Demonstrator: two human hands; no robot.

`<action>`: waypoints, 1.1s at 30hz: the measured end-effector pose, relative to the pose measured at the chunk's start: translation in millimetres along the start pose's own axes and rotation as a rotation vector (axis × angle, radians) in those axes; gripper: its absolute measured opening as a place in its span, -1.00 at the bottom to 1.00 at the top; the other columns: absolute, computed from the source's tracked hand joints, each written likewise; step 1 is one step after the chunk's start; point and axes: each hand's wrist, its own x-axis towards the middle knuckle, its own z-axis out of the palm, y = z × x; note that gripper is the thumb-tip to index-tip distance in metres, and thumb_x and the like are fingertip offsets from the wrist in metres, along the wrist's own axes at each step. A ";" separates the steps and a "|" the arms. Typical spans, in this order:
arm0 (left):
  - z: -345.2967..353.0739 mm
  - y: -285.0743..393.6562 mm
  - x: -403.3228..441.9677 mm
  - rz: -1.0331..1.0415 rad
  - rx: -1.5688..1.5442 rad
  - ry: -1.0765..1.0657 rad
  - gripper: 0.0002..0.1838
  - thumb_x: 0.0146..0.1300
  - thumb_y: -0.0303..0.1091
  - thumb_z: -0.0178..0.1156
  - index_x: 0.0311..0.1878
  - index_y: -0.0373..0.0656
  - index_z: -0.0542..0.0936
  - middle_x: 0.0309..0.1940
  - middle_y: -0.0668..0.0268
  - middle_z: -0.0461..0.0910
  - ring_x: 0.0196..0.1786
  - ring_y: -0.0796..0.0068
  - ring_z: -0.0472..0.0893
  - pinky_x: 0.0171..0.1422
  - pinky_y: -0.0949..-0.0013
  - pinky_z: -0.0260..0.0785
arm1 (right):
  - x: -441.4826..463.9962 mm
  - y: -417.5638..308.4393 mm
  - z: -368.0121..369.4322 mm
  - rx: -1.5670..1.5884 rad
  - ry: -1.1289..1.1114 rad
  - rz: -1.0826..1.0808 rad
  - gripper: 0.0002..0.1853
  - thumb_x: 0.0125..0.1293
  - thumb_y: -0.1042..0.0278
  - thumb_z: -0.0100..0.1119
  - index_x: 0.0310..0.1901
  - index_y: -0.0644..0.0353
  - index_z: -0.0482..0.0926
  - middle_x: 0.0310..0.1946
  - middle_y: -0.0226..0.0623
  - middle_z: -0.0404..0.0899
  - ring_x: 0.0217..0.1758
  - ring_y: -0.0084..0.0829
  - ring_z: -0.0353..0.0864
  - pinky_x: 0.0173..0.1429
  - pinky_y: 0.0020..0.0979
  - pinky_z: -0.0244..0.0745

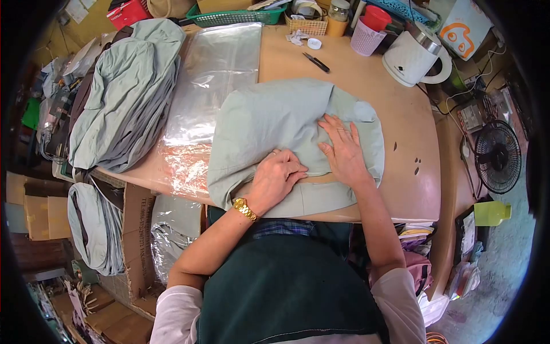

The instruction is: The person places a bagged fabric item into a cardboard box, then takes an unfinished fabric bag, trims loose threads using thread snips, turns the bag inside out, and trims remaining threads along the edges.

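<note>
A pale grey-green garment (275, 109) lies partly folded on the brown table (401, 137) in front of me. My left hand (277, 176), with a gold watch at the wrist, is at its lower middle, fingers bent and pinched on the cloth's edge. My right hand (344, 150) rests on the garment's right part, fingers spread and pressing lightly on the fabric. Left of the garment lie clear plastic bags (220, 74), and beyond them a tall stack of similar grey-green garments (129, 86).
Small black snips (316, 62) lie behind the garment. At the back are a green basket (235, 18), a pink cup (366, 39) and a white kettle (409, 57). A black fan (497, 156) stands at the right. More garments (94, 229) hang below left.
</note>
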 end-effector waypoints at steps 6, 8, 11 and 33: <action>-4.0 -4.8 3.7 -0.265 -0.388 0.160 -0.89 0.15 -0.43 0.40 -0.38 -0.27 0.68 -0.44 0.28 0.57 -0.36 0.49 0.53 -0.21 0.41 0.38 | 0.4 3.7 2.8 0.027 0.000 0.034 -0.56 0.48 0.16 0.03 0.31 0.12 0.38 0.40 -0.17 0.34 0.53 -0.15 0.21 0.57 0.10 -0.11; -20.3 -6.0 -1.1 -0.362 -0.534 0.153 -0.85 0.21 -0.42 0.39 -0.39 -0.30 0.67 -0.46 0.35 0.55 -0.35 0.62 0.49 -0.25 0.47 0.35 | -0.5 4.5 6.0 0.018 0.004 0.035 -0.56 0.48 0.15 0.03 0.30 0.12 0.40 0.40 -0.18 0.34 0.52 -0.15 0.21 0.57 0.10 -0.11; -40.1 16.8 -12.2 -0.397 -0.520 -0.069 -0.82 0.26 -0.39 0.37 -0.37 -0.29 0.64 -0.43 0.42 0.57 -0.31 0.71 0.46 -0.20 0.53 0.34 | 0.2 5.6 6.2 0.002 0.014 0.027 -0.57 0.48 0.11 0.03 0.27 0.12 0.42 0.38 -0.15 0.35 0.51 -0.14 0.22 0.56 0.10 -0.08; -48.3 32.0 -11.6 -0.118 -0.171 0.059 -0.78 0.13 -0.39 0.42 -0.14 -0.18 0.73 -0.31 0.22 0.56 -0.27 0.34 0.58 -0.22 0.35 0.45 | 1.7 2.4 4.7 0.030 0.060 0.007 -0.63 0.43 0.16 0.12 0.17 0.14 0.47 0.31 -0.15 0.42 0.44 -0.13 0.31 0.53 0.07 -0.01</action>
